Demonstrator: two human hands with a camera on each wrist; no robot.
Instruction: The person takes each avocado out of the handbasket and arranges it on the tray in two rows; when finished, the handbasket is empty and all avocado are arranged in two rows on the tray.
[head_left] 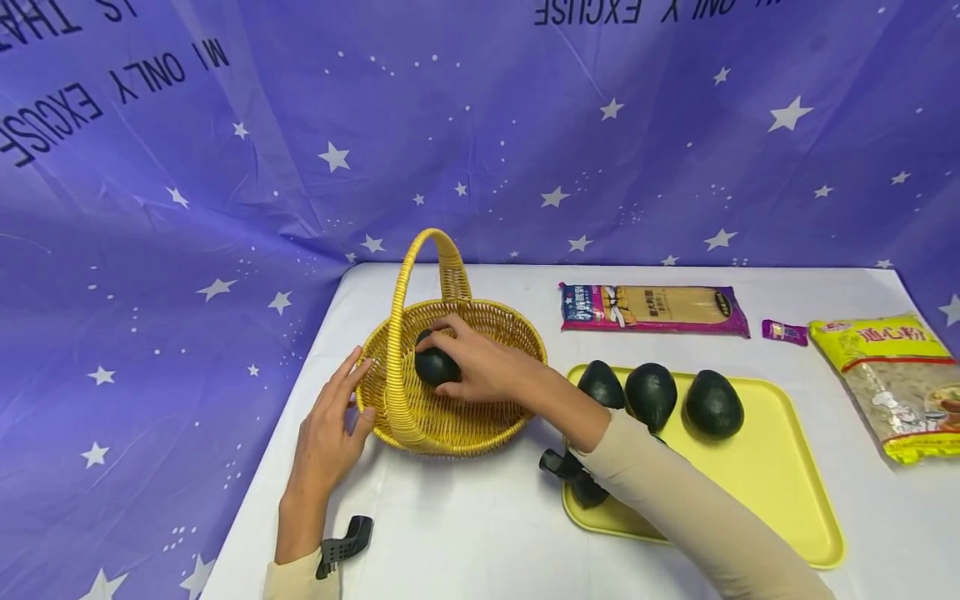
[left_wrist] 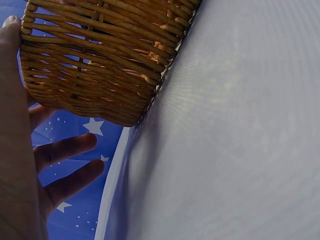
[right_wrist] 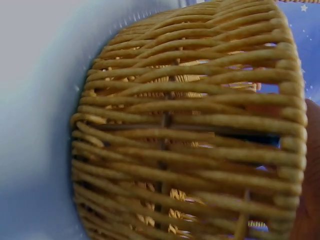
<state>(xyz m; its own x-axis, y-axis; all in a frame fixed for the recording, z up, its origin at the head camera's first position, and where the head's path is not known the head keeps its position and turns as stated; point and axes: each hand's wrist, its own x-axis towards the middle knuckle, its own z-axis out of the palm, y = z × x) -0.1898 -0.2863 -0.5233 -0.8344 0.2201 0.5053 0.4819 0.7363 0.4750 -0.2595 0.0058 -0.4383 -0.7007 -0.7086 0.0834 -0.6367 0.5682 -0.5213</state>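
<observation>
A yellow wicker basket [head_left: 480, 437] with a tall arched handle stands on the white table. Inside it, my right hand [head_left: 476, 358] grips a dark green avocado [head_left: 437, 367] from above, fingers and thumb around its sides. My left hand [head_left: 330, 429] is at the basket's left rim, its thumb and fingertips touching the wicker. In the left wrist view two fingers [left_wrist: 75, 182] of that hand stretch out free below the basket wall [left_wrist: 100, 65]. The right wrist view is filled by the basket's outer wall [right_wrist: 190, 120], which hides most of the right hand.
A yellow tray [head_left: 772, 467] on the right holds several avocados [head_left: 651, 398], some partly behind the right forearm. Behind it lie a noodle packet [head_left: 652, 308] and a small purple packet [head_left: 784, 332]. A yellow pasta bag [head_left: 896, 383] lies far right. A purple star-patterned cloth [head_left: 525, 167] hangs behind.
</observation>
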